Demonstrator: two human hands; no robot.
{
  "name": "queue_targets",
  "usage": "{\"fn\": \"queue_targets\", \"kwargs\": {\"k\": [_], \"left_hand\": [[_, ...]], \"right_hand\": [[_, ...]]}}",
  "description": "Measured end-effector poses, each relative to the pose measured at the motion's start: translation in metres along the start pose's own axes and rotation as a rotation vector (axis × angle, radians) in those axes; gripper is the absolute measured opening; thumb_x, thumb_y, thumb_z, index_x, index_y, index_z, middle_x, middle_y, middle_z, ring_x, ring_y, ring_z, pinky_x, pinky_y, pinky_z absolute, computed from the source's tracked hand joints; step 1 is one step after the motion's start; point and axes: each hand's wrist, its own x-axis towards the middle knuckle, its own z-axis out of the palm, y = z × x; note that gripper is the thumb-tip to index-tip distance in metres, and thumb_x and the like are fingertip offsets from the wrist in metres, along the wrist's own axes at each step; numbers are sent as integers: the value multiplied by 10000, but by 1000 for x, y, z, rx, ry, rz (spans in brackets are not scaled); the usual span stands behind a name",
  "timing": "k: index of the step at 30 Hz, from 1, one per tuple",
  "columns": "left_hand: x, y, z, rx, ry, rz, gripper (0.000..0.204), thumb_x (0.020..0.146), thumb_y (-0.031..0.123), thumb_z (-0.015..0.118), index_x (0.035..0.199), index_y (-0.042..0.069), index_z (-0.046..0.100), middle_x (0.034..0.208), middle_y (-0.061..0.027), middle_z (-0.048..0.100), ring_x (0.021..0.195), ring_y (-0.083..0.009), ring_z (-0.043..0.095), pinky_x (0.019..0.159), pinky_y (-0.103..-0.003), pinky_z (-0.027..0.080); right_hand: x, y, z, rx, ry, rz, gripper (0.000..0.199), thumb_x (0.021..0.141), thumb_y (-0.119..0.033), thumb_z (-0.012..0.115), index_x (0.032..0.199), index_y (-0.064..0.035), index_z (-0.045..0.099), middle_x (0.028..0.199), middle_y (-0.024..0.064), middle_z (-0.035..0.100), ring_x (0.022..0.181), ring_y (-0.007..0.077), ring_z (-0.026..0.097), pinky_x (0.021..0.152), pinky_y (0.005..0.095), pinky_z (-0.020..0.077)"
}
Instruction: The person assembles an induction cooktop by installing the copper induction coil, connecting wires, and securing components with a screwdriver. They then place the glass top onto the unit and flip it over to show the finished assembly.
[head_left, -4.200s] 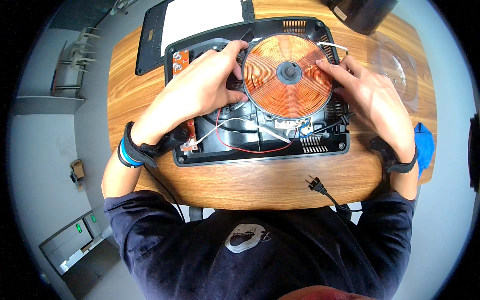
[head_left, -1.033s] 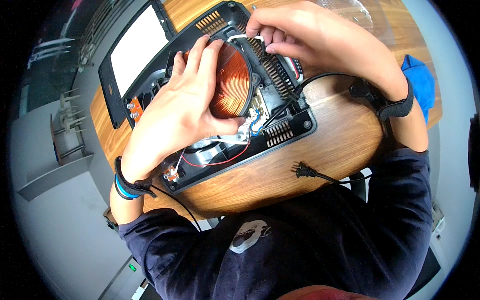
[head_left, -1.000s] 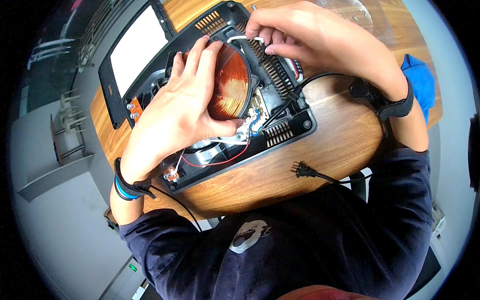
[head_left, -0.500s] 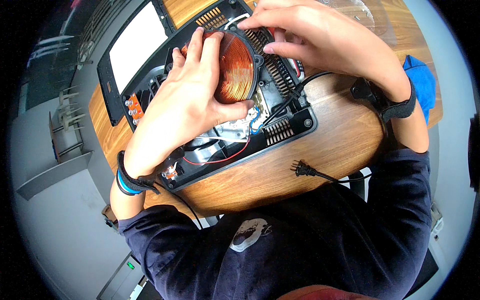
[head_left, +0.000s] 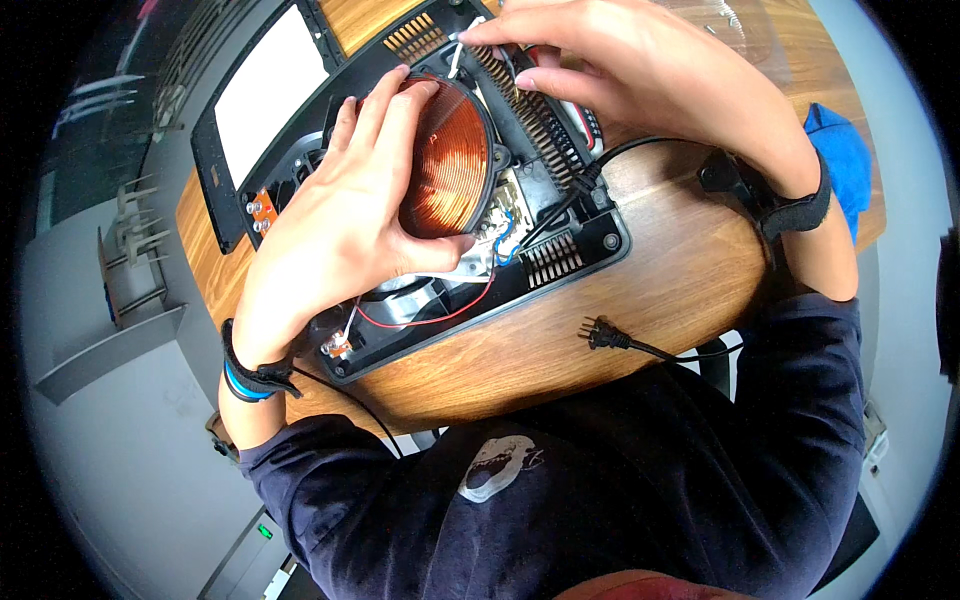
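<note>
My left hand point(head_left: 350, 215) spans a round copper coil point(head_left: 448, 165) in a black frame, its thumb on the near rim and its fingertips at the far side. The coil sits over the opened black housing point(head_left: 450, 340) of what looks like an induction cooker. Beyond the coil, my right hand point(head_left: 610, 60) has its index fingertip against a white wire point(head_left: 455, 62), with the thumb held apart above a row of dark metal fins point(head_left: 530, 110). Blue wires point(head_left: 506, 240) and a thin red wire point(head_left: 430, 322) run beside the coil's near edge.
A black-framed panel with a white sheet point(head_left: 272, 95) lies at the left. The cord's plug point(head_left: 605, 334) rests near the table's front edge. At the right is a blue cloth point(head_left: 840, 160); a clear plastic tray point(head_left: 725, 22) with small parts stands at the far right.
The coil has shifted left and slightly toward me with my left hand. My right hand has moved a little left and away, and the white wire now stands straighter.
</note>
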Motion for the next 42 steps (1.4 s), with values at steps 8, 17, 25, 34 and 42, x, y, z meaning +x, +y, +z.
{"fn": "queue_targets", "kwargs": {"k": [8, 17, 25, 34, 42], "left_hand": [[-6, 0, -2, 12, -81, -15, 1231, 629, 205, 1003, 1676, 24, 381, 1768, -275, 323, 1650, -463, 350, 1339, -497, 367], [-7, 3, -3, 41, -113, -41, 1241, 637, 230, 1005, 1685, 40, 367, 1779, -257, 310, 1660, -498, 302, 1390, -553, 274], [-9, -5, 7, 11, -32, -8, 1234, 674, 288, 1004, 1692, 37, 353, 1754, -294, 336, 1634, -517, 327, 1400, -582, 234], [-7, -9, 14, 100, -23, -23, 1249, 715, 410, 992, 1696, 23, 324, 1732, -350, 331, 1577, -614, 349, 1376, -606, 276], [-7, -6, 17, 155, -24, -9, 1230, 743, 461, 986, 1682, 9, 335, 1727, -376, 322, 1543, -687, 351, 1334, -649, 332]], "right_hand": [[2, 7, -1, 15, -93, 36, 340, 1030, -94, 695, 1347, 26, 670, 1081, 237, 725, 991, 401, 725, 917, 465, 609], [0, -3, -10, -59, -123, 74, 355, 1024, -105, 740, 1348, 25, 681, 1139, 220, 730, 1012, 381, 736, 937, 448, 622], [14, -5, -19, -132, -139, 223, 273, 1085, -199, 693, 1280, -10, 721, 1156, 167, 753, 1031, 341, 759, 941, 408, 621], [74, 27, 3, -155, -484, 364, 234, 1067, -215, 722, 1217, -40, 764, 1047, 142, 806, 938, 304, 772, 875, 394, 619], [89, 43, 19, -137, -462, 208, 140, 960, -138, 781, 1036, -22, 804, 842, 181, 756, 778, 302, 715, 737, 405, 580]]}}
